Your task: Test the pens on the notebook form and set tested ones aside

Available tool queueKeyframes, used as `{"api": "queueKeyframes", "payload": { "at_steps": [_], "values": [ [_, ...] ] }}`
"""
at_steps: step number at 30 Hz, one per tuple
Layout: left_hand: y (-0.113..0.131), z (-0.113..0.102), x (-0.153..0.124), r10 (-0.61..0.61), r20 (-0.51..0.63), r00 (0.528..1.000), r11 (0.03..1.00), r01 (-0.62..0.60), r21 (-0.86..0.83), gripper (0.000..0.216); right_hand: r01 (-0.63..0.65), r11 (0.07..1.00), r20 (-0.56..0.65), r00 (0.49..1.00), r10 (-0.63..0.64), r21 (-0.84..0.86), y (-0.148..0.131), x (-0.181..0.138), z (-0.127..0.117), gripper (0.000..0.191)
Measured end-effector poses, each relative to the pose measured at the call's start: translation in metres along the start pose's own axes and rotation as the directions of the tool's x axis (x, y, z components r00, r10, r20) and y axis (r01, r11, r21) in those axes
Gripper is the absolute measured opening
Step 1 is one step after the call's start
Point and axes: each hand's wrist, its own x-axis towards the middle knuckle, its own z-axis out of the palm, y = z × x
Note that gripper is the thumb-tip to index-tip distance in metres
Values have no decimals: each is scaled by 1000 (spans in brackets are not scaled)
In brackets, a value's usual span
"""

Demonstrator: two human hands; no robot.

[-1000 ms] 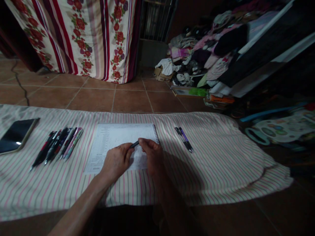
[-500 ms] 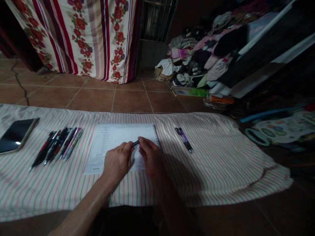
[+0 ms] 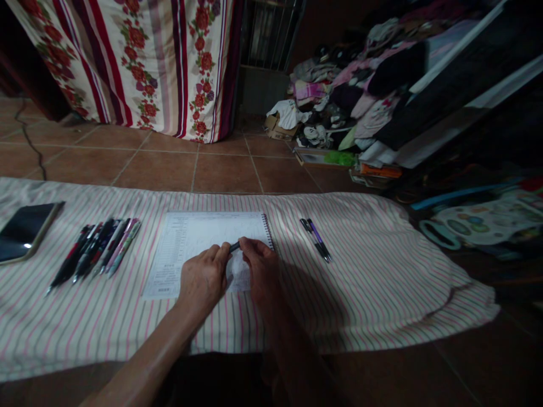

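Observation:
A dark pen (image 3: 235,247) is held between my two hands above a spiral notebook (image 3: 220,226) with printed and written pages. My left hand (image 3: 203,273) is closed around one end of the pen. The fingers of my right hand (image 3: 259,263) pinch its other end. Much of the pen is hidden by my fingers. To the right of the notebook lie two pens (image 3: 316,240), one black and one partly purple. On the left, several pens (image 3: 95,251) lie side by side in a group.
A dark-screened phone or tablet (image 3: 27,232) lies at the far left of the striped cloth (image 3: 382,271). Beyond are a tiled floor (image 3: 224,172), a floral curtain (image 3: 161,68) and a heap of clothes (image 3: 348,90).
My right hand has shifted very slightly right at the pen's end. The whole view has moved a little; both hands still hold the pen.

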Motion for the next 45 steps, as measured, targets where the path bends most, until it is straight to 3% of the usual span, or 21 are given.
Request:
{"api": "queueKeyframes", "payload": {
  "at_steps": [10,16,21,26,29,36,40,45],
  "values": [
    [0,-2,2,-120,160,980,963,154,-221,31,44,995,-29,998,-47,-89,-10,-6,3,22],
    [-4,-6,4,-174,260,950,907,258,-333,30,39,999,105,994,-36,-27,-2,-1,0,24],
    [-5,-5,4,-176,214,961,922,237,-305,30,-66,989,175,984,42,135,-5,-4,1,37],
    [-5,-2,3,-145,179,973,953,186,-239,31,-190,951,108,980,168,246,-11,-8,4,36],
    [-4,-1,2,-136,162,977,969,165,-183,31,-189,960,55,982,181,208,-10,-6,3,34],
    [-4,-1,0,-117,183,976,982,142,-126,30,-77,997,-12,997,77,-3,-6,-3,1,27],
    [-5,1,0,-144,191,971,973,174,-150,29,-85,995,72,994,81,47,-8,-6,1,26],
    [-7,0,1,-162,197,967,968,194,-159,31,-193,955,162,974,158,227,-10,-9,2,36]
  ]
}}
